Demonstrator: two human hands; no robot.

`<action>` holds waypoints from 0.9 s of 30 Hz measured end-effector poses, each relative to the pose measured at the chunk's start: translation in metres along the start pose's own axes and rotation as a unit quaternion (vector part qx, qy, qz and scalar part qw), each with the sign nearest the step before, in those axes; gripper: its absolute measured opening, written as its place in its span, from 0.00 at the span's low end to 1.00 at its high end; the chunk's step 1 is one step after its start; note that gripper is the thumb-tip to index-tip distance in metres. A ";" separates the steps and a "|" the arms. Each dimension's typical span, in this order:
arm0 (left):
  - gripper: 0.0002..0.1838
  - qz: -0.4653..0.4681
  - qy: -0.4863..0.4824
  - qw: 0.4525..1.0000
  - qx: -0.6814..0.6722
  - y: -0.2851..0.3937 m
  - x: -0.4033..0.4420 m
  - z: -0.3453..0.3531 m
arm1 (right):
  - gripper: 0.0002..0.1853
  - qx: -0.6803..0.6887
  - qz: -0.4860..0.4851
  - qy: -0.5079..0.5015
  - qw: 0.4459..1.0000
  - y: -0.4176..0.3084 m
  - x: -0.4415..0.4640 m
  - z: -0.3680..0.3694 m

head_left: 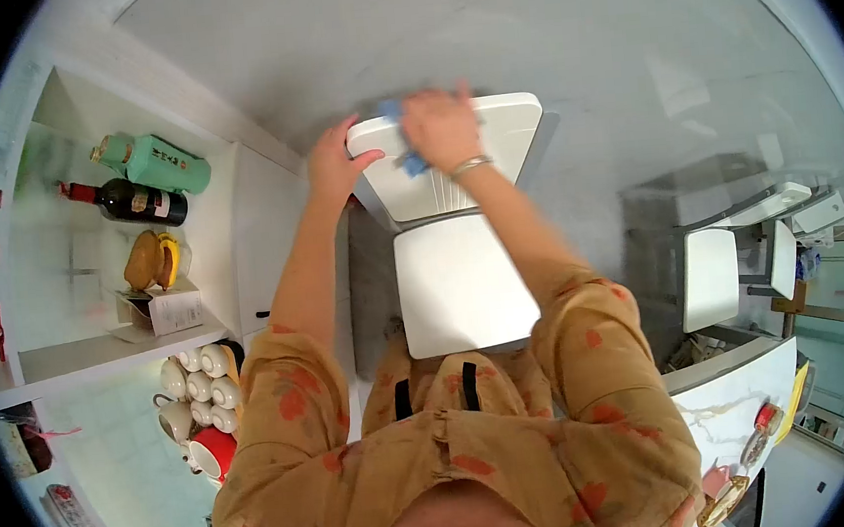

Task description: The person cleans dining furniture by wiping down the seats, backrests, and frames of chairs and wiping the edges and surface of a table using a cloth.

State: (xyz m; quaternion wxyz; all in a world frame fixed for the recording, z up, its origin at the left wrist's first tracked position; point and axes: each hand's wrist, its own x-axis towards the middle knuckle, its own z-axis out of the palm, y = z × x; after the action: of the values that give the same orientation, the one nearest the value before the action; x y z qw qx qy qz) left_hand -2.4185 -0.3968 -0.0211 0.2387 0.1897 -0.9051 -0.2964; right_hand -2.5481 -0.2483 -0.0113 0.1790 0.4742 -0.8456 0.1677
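Both hands at upper centre. Left hand (337,163) grasps the upper left corner of a backrest (510,123), thumb across its front face, fingers along the edge. Right hand (441,128), bracelet (471,164) at the wrist, lies over a blue cloth (414,163) on the same backrest; cloth shows at the hand's left side. Blur here: we cannot tell how tightly those fingers close. The backrest belongs to a white chair, its seat (463,285) at mid-frame, just below. Grey floor (563,34) beyond, shiny.

Farther out, upper left, we note a shelf unit (117,355) with a green flask (164,165) and a dark bottle (140,203), both seen lying slantwise in our view. Lower left: pale cups (200,385) clustered near a red vessel (217,453). Right side: a second white chair (711,278); lower right, a marbled table (716,404) carrying small items.
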 end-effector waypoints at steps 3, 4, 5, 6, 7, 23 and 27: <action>0.34 -0.016 -0.034 0.999 0.027 0.004 0.001 -0.003 | 0.10 -0.040 0.060 0.118 0.990 0.087 -0.034 -0.015; 0.34 -0.023 -0.040 0.999 0.028 0.004 0.000 -0.003 | 0.12 -0.024 0.114 0.102 0.988 0.112 -0.044 -0.019; 0.34 -0.027 -0.037 0.998 0.030 0.002 0.001 -0.003 | 0.14 -0.060 0.165 0.083 0.981 0.139 -0.056 -0.020; 0.33 -0.031 -0.053 0.998 0.027 0.000 0.002 -0.003 | 0.16 -0.095 0.213 0.062 0.970 0.157 -0.064 -0.015; 0.31 -0.036 -0.069 0.997 0.023 -0.002 0.003 -0.003 | 0.16 -0.089 0.207 0.060 0.972 0.159 -0.070 -0.008; 0.23 -0.001 -0.079 0.972 -0.220 -0.047 0.010 0.008 | 0.29 0.128 -0.105 0.086 0.982 -0.094 -0.065 0.115; 0.24 0.011 -0.089 0.980 -0.179 -0.039 0.010 0.000 | 0.27 0.075 -0.199 0.066 0.975 -0.076 -0.072 0.127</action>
State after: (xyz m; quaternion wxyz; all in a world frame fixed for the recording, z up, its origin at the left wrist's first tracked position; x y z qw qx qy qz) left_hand -2.4190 -0.4306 -0.0425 0.1903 0.1068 -0.8573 -0.4663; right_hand -2.4661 -0.2902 -0.1476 0.2283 0.6330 -0.7053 0.2229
